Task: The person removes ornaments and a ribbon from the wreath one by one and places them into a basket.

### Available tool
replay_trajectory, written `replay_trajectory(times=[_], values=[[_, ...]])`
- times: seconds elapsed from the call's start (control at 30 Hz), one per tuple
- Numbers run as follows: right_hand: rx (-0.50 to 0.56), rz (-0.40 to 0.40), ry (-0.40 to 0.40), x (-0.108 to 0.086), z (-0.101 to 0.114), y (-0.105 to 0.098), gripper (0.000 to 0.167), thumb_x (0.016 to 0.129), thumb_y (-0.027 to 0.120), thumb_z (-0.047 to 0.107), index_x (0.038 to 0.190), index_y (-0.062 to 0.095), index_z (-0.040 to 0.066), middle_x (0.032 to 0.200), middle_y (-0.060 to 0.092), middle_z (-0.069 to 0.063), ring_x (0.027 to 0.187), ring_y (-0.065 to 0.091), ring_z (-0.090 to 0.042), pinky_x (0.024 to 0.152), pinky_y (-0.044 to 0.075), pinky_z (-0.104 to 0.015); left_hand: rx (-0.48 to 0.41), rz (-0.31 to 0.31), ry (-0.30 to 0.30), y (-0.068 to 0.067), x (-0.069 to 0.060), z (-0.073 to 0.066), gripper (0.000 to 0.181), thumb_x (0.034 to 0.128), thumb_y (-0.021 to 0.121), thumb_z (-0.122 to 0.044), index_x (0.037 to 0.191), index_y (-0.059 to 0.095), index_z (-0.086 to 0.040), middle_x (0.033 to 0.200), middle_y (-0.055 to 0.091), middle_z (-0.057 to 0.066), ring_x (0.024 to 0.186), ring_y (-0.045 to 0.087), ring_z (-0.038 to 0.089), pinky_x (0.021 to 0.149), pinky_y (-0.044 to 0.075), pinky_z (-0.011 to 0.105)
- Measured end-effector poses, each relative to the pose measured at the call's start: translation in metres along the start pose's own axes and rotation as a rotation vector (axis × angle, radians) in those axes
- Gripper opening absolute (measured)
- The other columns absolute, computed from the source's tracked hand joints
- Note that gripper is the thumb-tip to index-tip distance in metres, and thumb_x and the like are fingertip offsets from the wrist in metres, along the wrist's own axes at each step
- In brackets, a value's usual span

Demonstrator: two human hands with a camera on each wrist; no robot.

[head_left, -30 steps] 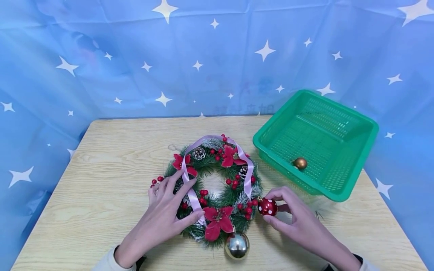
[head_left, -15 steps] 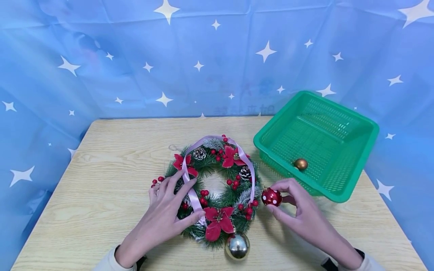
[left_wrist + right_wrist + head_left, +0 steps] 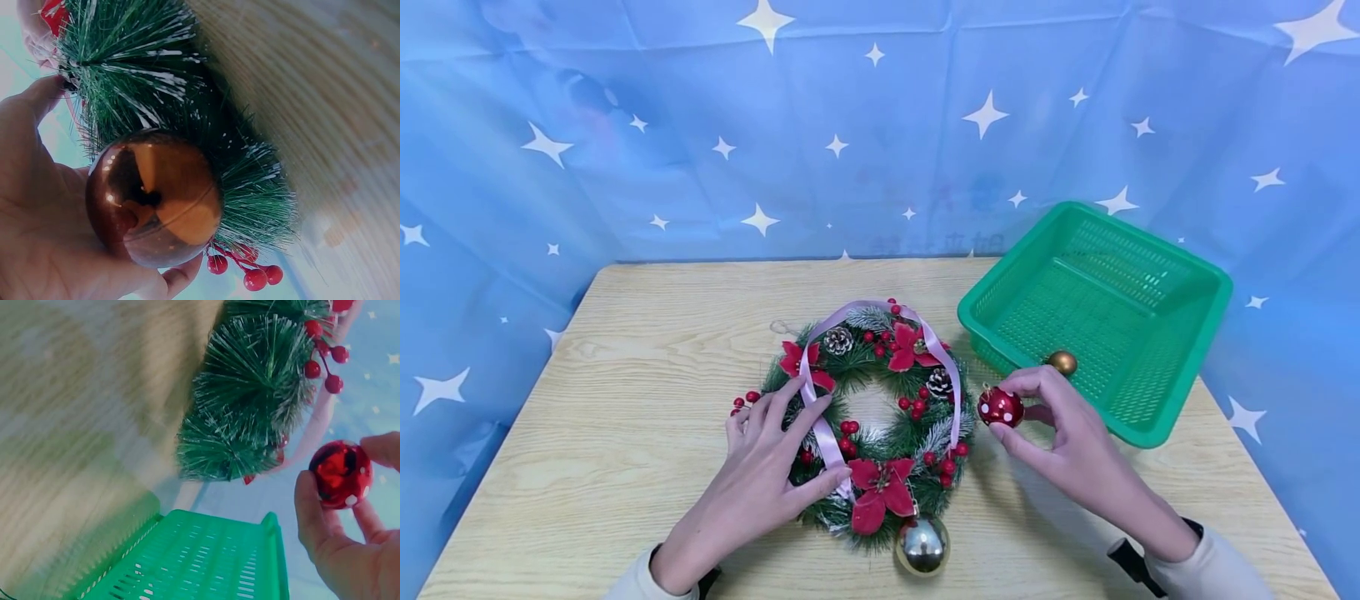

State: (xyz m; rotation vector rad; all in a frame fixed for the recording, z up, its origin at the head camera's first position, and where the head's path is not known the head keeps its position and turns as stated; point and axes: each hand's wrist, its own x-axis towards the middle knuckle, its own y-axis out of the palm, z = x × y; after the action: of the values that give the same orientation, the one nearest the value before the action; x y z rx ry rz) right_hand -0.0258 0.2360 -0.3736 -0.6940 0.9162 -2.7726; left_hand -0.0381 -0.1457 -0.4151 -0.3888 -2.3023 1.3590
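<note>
The left hand (image 3: 760,475) rests on the left side of a green wreath (image 3: 852,367), fingers spread over its lilac ribbon (image 3: 830,442). A shiny copper-brown ball (image 3: 156,200) sits against the wreath below that palm in the left wrist view; the hand hides it in the head view. Between thumb and fingers the right hand (image 3: 1082,454) pinches a red ball with white dots (image 3: 1002,407), just off the wreath's right side. The right wrist view shows this red ball (image 3: 341,474) held apart from the greenery (image 3: 256,381). A silvery-gold ball (image 3: 922,546) lies at the wreath's lower edge.
At the right stands a green basket (image 3: 1191,350) with a small bronze ball (image 3: 1062,362) inside, close behind the right hand. Red berries (image 3: 747,402) stick out past the wreath's left edge. A blue star-patterned cloth (image 3: 880,108) hangs behind the wooden table (image 3: 587,417).
The right hand has moved away from the person, toward the basket, carrying the red ball from the wreath's lower right. The left hand has stayed in place.
</note>
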Motion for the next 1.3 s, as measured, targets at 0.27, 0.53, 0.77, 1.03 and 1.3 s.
replay_trajectory(times=[0.27, 0.53, 0.77, 1.03, 1.3], values=[[-0.009, -0.025, 0.030, 0.003, -0.002, -0.009, 0.050, 0.086, 0.087, -0.011, 0.126, 0.065, 0.010, 0.123, 0.068, 0.002, 0.108, 0.067, -0.014, 0.086, 0.060, -0.024, -0.005, -0.005, 0.015, -0.001, 0.001, 0.000, 0.086, 0.0964, 0.070, -0.071, 0.164, 0.052, -0.021, 0.174, 0.029, 0.015, 0.142, 0.042, 0.050, 0.102, 0.025, 0.073], [-0.016, -0.086, 0.030, 0.010, -0.013, -0.022, 0.051, 0.087, 0.084, -0.015, 0.130, 0.063, 0.001, 0.125, 0.067, -0.002, 0.109, 0.071, -0.012, 0.088, 0.058, -0.022, -0.023, 0.022, -0.014, -0.003, 0.001, 0.000, 0.089, 0.0966, 0.070, -0.072, 0.168, 0.047, -0.024, 0.176, 0.025, 0.014, 0.146, 0.036, 0.052, 0.105, 0.021, 0.077], [-0.005, -0.139, 0.046, 0.013, -0.018, -0.029, 0.050, 0.088, 0.082, -0.015, 0.132, 0.065, 0.001, 0.124, 0.068, -0.005, 0.108, 0.071, -0.011, 0.090, 0.056, -0.018, -0.022, 0.024, -0.013, -0.003, 0.001, -0.001, 0.089, 0.0966, 0.069, -0.072, 0.167, 0.048, -0.022, 0.175, 0.027, 0.015, 0.145, 0.037, 0.052, 0.106, 0.021, 0.078], [0.001, -0.154, 0.147, 0.021, -0.029, -0.041, 0.044, 0.096, 0.079, -0.006, 0.135, 0.062, 0.001, 0.130, 0.065, -0.007, 0.111, 0.070, -0.007, 0.091, 0.054, -0.016, -0.024, 0.020, -0.010, -0.002, 0.001, -0.001, 0.089, 0.0960, 0.070, -0.071, 0.168, 0.047, -0.024, 0.174, 0.027, 0.014, 0.144, 0.039, 0.051, 0.103, 0.022, 0.077], [-0.032, -0.130, 0.304, 0.025, -0.045, -0.057, 0.041, 0.105, 0.076, 0.013, 0.140, 0.058, 0.003, 0.137, 0.063, -0.012, 0.115, 0.067, 0.002, 0.087, 0.053, -0.013, -0.022, 0.026, -0.017, -0.001, 0.000, -0.001, 0.088, 0.0964, 0.070, -0.071, 0.169, 0.045, -0.026, 0.175, 0.027, 0.014, 0.145, 0.038, 0.051, 0.104, 0.021, 0.077]])
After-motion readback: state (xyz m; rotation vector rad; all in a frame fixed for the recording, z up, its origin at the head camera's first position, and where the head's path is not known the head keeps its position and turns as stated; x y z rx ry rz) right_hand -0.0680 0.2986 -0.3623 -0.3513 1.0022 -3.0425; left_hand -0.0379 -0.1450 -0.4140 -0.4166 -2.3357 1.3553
